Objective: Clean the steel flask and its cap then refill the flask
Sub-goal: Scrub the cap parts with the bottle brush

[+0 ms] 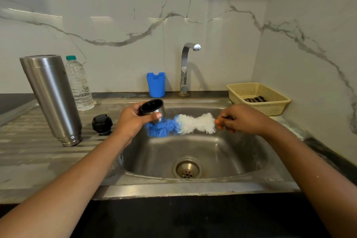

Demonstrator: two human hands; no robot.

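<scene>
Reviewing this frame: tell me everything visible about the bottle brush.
The bottle brush has a fluffy bristle head, blue at the tip and white nearer the handle; a bit of orange handle shows. The right hand pinches that handle, holding the brush roughly level above the sink basin. Its blue end sits against or just behind the steel cap held in the left hand, not inside it.

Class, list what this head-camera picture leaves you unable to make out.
Head view:
1. Handle of the brush: hidden inside the right hand.
2. Its blue end: partly behind the cap and left hand.
3. Inside of the flask: hidden by its steel wall.
4. Cloth: partly hidden by the basket's wall.
</scene>
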